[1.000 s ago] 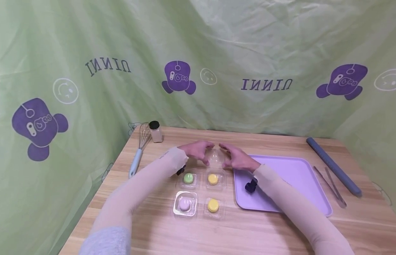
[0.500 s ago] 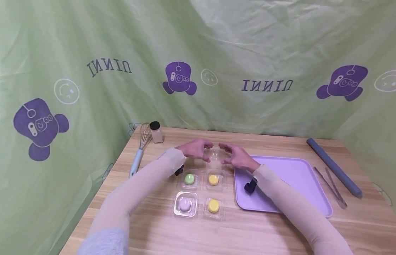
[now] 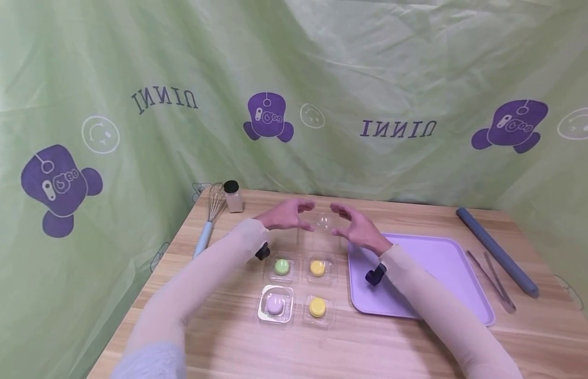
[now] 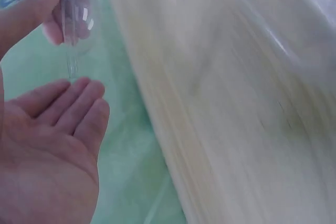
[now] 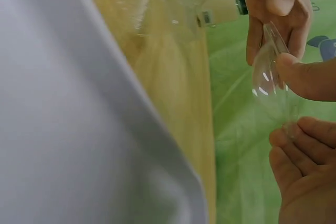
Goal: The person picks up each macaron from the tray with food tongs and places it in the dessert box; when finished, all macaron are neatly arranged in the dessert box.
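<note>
Both hands hold a clear plastic domed lid (image 3: 324, 221) between them, over the far part of the table. My left hand (image 3: 284, 215) spans its left side, thumb at one edge and fingertips at the other. On the opposite side my right hand (image 3: 362, 226) does the same; the right wrist view shows that thumb against the lid (image 5: 270, 85), seen edge-on. Nearer me sit several clear plastic boxes with macarons: a green macaron (image 3: 281, 267), a yellow macaron (image 3: 317, 268), a lilac macaron (image 3: 275, 303) and another yellow macaron (image 3: 317, 307).
A purple tray (image 3: 426, 268) lies under the right forearm. Tongs (image 3: 492, 281) and a blue rolling pin (image 3: 497, 251) are on its right. At the back left are a whisk (image 3: 205, 231) and a black-capped jar (image 3: 234, 198). A green curtain (image 3: 322, 63) hangs behind the table.
Both hands have moved away from me and slightly apart, carrying the clear lid with them, farther from the yellow macaron's box. The boxes and macarons stay in place.
</note>
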{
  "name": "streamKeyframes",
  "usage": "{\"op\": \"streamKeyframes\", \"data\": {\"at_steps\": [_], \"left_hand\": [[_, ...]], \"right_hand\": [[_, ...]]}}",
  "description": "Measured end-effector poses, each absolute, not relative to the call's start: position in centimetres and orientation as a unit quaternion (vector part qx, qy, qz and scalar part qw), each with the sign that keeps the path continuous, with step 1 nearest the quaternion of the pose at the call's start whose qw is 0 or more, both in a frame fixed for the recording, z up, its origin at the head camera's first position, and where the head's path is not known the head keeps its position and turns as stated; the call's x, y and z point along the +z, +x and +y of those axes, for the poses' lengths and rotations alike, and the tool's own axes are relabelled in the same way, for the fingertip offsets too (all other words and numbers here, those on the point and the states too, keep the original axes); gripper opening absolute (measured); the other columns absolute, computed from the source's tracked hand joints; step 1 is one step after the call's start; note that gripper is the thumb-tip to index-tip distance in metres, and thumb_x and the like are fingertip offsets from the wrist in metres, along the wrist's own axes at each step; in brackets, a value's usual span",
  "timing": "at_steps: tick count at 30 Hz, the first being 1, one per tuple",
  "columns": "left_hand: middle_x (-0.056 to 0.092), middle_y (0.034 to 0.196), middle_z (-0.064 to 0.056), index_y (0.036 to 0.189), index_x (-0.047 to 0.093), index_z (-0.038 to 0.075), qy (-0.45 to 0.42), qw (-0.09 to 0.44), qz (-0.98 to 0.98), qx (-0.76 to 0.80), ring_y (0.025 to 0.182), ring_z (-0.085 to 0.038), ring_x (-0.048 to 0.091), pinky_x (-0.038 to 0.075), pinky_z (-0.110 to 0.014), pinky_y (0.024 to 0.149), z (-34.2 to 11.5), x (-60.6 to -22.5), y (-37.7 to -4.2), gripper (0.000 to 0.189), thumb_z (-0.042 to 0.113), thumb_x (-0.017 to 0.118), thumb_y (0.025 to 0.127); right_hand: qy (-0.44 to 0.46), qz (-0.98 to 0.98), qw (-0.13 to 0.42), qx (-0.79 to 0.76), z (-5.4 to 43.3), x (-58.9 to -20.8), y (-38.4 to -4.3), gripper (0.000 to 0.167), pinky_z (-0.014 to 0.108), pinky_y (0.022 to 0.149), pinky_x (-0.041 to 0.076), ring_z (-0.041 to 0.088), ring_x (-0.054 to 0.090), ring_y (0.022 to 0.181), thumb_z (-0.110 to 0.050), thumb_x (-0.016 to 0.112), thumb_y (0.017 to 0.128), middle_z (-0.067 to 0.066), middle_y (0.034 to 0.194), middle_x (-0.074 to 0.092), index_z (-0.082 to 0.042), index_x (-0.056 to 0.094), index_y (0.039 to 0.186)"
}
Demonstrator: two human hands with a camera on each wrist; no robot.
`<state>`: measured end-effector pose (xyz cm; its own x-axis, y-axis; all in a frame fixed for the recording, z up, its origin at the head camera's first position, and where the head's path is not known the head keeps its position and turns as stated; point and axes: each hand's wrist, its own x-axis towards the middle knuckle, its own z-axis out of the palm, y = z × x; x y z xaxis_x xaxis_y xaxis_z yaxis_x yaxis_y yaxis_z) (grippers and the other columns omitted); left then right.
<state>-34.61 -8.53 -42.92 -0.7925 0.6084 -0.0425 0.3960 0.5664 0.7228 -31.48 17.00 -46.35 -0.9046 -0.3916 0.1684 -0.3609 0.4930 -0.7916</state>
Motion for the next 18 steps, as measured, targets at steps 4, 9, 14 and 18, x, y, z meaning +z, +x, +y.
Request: {"op": "streamKeyframes", "data": {"at_steps": [4, 9, 14, 18], "left_hand": [[0.057, 0.148, -0.012, 0.152, 0.042, 0.006, 0.229, 0.141, 0.829, 0.490, 0.137, -0.028, 0.055, 0.042, -0.042, 0.121, -8.8, -41.8, -34.0, 0.077, 0.030, 0.077, 0.088], [0.051, 0.149, -0.026, 0.149, 0.041, -0.003, 0.168, 0.183, 0.707, 0.662, 0.138, -0.041, 0.052, 0.042, -0.045, 0.122, -8.9, -40.3, -32.8, 0.061, 0.023, 0.062, 0.099], [0.042, 0.152, -0.037, 0.151, 0.034, -0.008, 0.137, 0.260, 0.625, 0.724, 0.142, -0.049, 0.043, 0.036, -0.051, 0.124, -9.3, -39.8, -32.5, 0.063, 0.034, 0.048, 0.105], [0.046, 0.150, -0.033, 0.150, 0.032, -0.011, 0.119, 0.314, 0.604, 0.723, 0.144, -0.048, 0.042, 0.038, -0.050, 0.124, -9.5, -39.7, -32.0, 0.076, 0.046, 0.049, 0.103]], "right_hand": [[-0.225, 0.863, -0.065, -0.448, 17.4, -45.3, -31.8, 0.081, 0.052, 0.121, 0.039, 0.039, 0.049, 0.140, -0.004, 0.081, 0.081, 0.017, 0.153, 0.051, -0.006, 0.041, 0.152], [-0.298, 0.851, -0.228, -0.367, 17.7, -44.2, -31.6, 0.090, 0.049, 0.122, 0.039, 0.041, 0.048, 0.139, 0.002, 0.084, 0.075, 0.021, 0.152, 0.049, -0.001, 0.039, 0.152], [-0.414, 0.774, -0.416, -0.240, 17.3, -43.1, -31.0, 0.075, 0.035, 0.124, 0.038, 0.041, 0.053, 0.135, 0.005, 0.076, 0.077, 0.026, 0.145, 0.054, 0.009, 0.045, 0.145], [-0.484, 0.703, -0.508, -0.114, 16.8, -42.8, -30.7, 0.050, 0.042, 0.118, 0.046, 0.039, 0.060, 0.128, 0.004, 0.063, 0.088, 0.025, 0.141, 0.059, 0.010, 0.053, 0.137]]}}
